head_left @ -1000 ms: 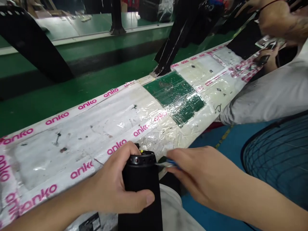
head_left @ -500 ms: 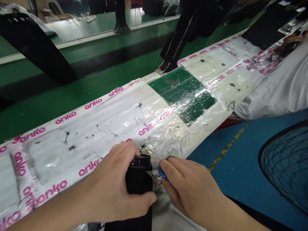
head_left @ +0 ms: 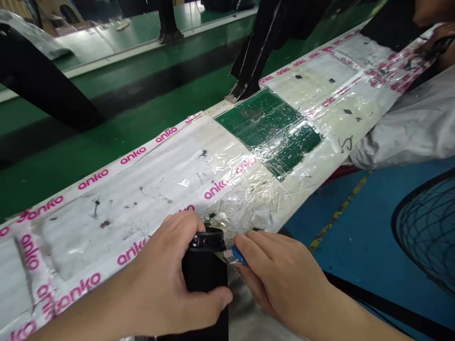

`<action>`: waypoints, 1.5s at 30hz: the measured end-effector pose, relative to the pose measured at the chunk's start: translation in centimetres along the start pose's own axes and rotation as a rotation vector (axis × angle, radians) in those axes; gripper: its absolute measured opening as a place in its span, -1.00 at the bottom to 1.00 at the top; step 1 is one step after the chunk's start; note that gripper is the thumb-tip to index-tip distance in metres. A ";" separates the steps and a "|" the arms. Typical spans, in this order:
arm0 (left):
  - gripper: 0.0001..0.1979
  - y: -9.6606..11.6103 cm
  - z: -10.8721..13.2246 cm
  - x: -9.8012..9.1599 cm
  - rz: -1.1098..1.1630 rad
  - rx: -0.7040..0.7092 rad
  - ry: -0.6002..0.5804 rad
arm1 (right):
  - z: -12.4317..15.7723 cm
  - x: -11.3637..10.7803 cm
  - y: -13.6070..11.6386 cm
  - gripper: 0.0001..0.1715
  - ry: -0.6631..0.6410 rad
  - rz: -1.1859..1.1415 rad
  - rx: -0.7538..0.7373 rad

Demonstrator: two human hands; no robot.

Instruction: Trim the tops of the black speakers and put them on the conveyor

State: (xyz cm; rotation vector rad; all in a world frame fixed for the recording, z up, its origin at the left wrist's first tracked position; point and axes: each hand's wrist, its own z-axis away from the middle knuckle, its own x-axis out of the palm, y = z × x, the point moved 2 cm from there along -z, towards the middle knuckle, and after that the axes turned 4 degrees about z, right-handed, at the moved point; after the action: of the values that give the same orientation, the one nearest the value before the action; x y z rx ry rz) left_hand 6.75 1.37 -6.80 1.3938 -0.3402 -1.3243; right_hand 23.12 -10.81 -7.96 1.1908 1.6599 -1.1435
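Note:
A black cylindrical part point(head_left: 206, 277) with a ring of holes point(head_left: 208, 240) round its top stands at the near edge of the table. My left hand point(head_left: 177, 279) is wrapped round it, fingers behind and thumb across the front. In my right hand point(head_left: 277, 270) is a small blue tool point(head_left: 239, 255), pinched between thumb and fingers. Its flat metal end points left and meets the part just under the ring. The lower end of the black part runs out of the frame.
The long table top point(head_left: 170, 166) is covered with white sheets, pink-lettered tape and a green patch point(head_left: 270, 130). A black leg-like post point(head_left: 254, 57) rises behind it. At the far right are another person's hands point(head_left: 442, 45) and a mesh chair back point(head_left: 430, 232).
The view has shifted slightly. Both hands keep nearly the same hold, and the metal end of the blue tool stays at the ring. The other person's hands have moved.

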 end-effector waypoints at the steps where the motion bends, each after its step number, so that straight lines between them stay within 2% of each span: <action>1: -0.66 0.0 0.0 0.0 -0.003 0.004 -0.004 | -0.1 0.0 0.0 -0.59 -0.005 -0.004 0.000; 7: -0.66 0.1 0.0 -0.1 -0.004 0.003 -0.005 | 0.0 0.0 -0.1 -0.57 -0.012 -0.016 -0.007; 13: -0.65 -0.1 0.0 0.0 -0.011 0.067 0.010 | 0.1 0.3 -0.3 -0.72 -0.034 0.020 0.027; 17: -0.64 0.0 0.2 0.1 -0.031 0.087 0.030 | -0.1 0.5 -0.5 -0.71 -0.069 0.038 0.055; 20: -0.64 0.1 0.3 0.1 -0.037 0.082 0.038 | -0.3 0.5 -0.5 -0.74 -0.147 0.019 0.063; 26: -0.67 0.3 -0.2 0.0 -0.076 0.046 0.009 | -1.5 0.1 0.9 -0.88 -0.401 -0.047 0.045; 29: -0.69 0.6 -0.5 0.0 -0.095 0.028 0.011 | -2.7 -0.5 1.7 -0.85 -0.500 -0.067 0.023; 32: -0.70 1.0 -0.5 0.0 -0.108 0.019 0.023 | -3.5 -1.2 1.7 -0.83 -0.546 -0.076 0.019; 36: -0.72 1.5 -0.2 0.3 -0.168 0.023 0.080 | -2.9 -1.6 1.0 -0.87 -0.495 -0.046 0.064; 40: -0.66 1.5 0.3 0.7 -0.203 -0.013 0.107 | -1.0 -1.6 1.4 -0.86 -0.351 -0.092 0.110; 43: -0.60 1.2 0.8 0.2 -0.133 0.003 0.054 | 0.7 -2.0 2.2 -0.71 -0.196 -0.205 0.186; 45: -0.50 0.8 1.1 -0.5 -0.042 0.070 -0.043 | 1.9 -2.2 2.0 -0.66 -0.121 -0.298 0.244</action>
State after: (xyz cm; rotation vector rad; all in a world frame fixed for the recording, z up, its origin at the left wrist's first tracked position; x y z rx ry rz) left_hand 6.01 0.93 -5.60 1.4389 -0.3912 -1.3898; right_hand 25.80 -12.86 -6.89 1.0168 1.6775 -1.6098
